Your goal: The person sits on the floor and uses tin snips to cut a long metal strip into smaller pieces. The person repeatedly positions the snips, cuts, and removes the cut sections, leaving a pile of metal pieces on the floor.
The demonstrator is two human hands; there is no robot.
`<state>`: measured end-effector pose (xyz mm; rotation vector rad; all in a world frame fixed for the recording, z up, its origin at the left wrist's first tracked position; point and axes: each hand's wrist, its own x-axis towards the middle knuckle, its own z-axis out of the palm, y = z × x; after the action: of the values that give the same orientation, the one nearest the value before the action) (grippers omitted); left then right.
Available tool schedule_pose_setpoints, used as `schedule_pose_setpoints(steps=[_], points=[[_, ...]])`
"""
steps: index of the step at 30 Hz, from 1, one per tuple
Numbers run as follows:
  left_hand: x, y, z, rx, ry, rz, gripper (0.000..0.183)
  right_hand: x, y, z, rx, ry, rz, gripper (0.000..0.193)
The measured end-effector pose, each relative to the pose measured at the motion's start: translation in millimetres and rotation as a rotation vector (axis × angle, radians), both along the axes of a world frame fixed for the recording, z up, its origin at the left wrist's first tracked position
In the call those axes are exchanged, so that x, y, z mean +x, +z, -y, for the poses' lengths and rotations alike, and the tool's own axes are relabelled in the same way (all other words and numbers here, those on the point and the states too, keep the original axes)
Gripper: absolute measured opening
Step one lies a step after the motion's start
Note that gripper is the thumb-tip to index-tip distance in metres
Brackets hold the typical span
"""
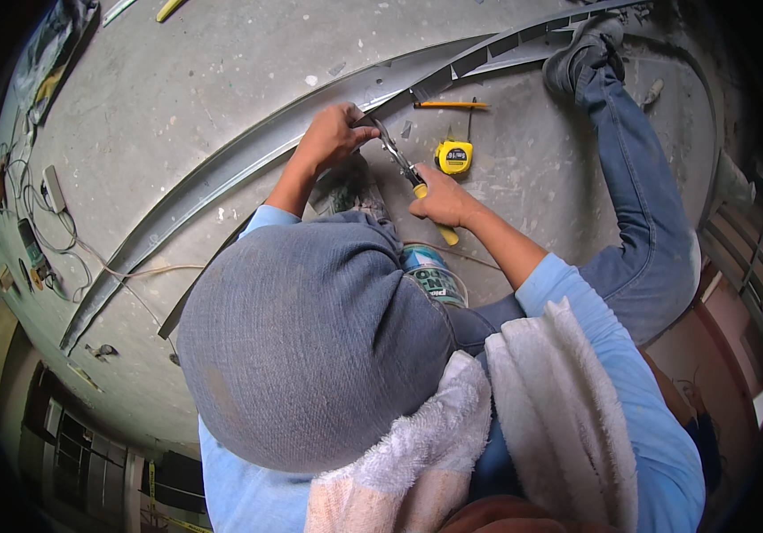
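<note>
My right hand (445, 197) is wrapped round the yellow handles of a pair of tin snips (390, 149). The jaws point up and left, at the edge of a thin metal track (435, 83) whose side is slit into several tabs. Close beside the jaws, my left hand (337, 139) pinches this track, its fingertips partly hidden. A longer metal channel (222, 151) lies behind it on the floor. Right of the snips are a yellow tape measure (454, 157) and an orange pencil (451, 105).
Below my right hand stands a bucket (430, 274), between my legs. My shoe (584, 55) is near the track's far right end. At the left lie an angle grinder (33, 252), a white power strip (54, 189) and tangled cords. A cord (164, 269) runs across the concrete floor (177, 80).
</note>
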<state>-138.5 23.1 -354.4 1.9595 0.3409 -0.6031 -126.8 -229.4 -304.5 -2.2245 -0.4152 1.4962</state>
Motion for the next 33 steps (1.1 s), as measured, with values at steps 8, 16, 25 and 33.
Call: schedule_pose_setpoints(steps=[8,16,25,33], points=[[1.0,-0.7,-3.1,-0.056,0.038,-0.021,0.051,-8.8,5.3,-3.1,0.052,-0.104,0.124,0.062],[2.7,-2.4,-5.8,-0.094,0.008,-0.03,0.052,-18.6,-2.9,-1.1,0.048,-0.09,0.218,0.063],[7.5,-2.5,-9.2,-0.181,-0.027,-0.071,0.034,-38.1,13.0,14.5,-0.002,-0.28,-0.234,0.086],[4.8,8.1,11.5,-0.255,0.061,-0.096,0.027,-58.1,13.4,-0.1,0.002,-0.387,-0.208,0.093]])
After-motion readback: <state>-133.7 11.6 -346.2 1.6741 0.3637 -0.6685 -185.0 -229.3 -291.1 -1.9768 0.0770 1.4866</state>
